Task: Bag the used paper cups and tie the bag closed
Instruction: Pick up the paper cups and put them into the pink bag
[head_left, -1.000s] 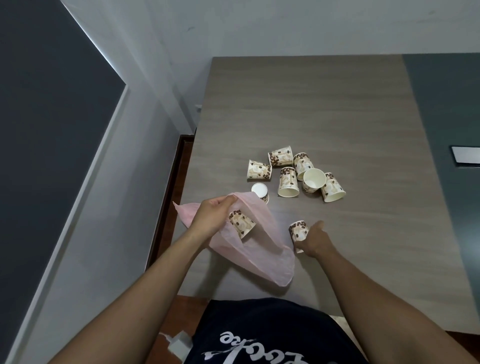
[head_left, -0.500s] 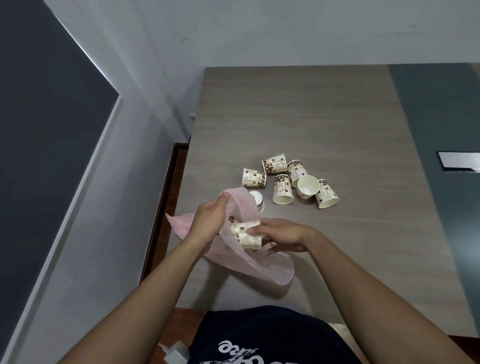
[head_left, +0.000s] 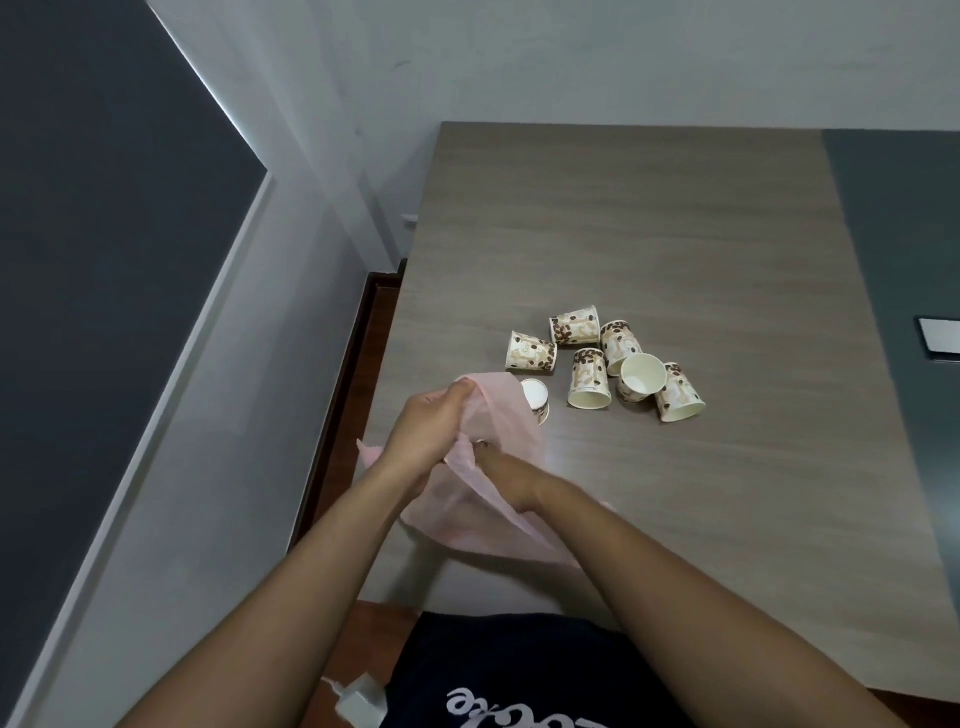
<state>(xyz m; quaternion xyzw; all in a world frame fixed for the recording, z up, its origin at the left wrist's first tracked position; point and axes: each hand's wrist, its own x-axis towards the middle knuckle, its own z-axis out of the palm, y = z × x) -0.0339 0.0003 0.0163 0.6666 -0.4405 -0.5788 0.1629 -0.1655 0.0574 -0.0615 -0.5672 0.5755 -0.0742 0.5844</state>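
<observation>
A thin, translucent pink plastic bag (head_left: 480, 514) lies slumped at the near left edge of the grey wood-grain table (head_left: 649, 218), its mouth lifted toward the cups. The left hand (head_left: 428, 434) is clenched on the bag's upper rim, pinching the film between thumb and fingers and holding the opening up. The right hand (head_left: 501, 475) reaches into the mouth of the bag, its fingers hidden by the pink film, so whether it grips anything cannot be told. Just beyond the bag's raised rim stands one small paper cup with a brown coffee-bean print (head_left: 536, 397), touching or nearly touching the film. Further back, a loose cluster of six matching paper cups (head_left: 608, 366) lies mostly tipped on their sides, some touching one another, near the middle of the table.
</observation>
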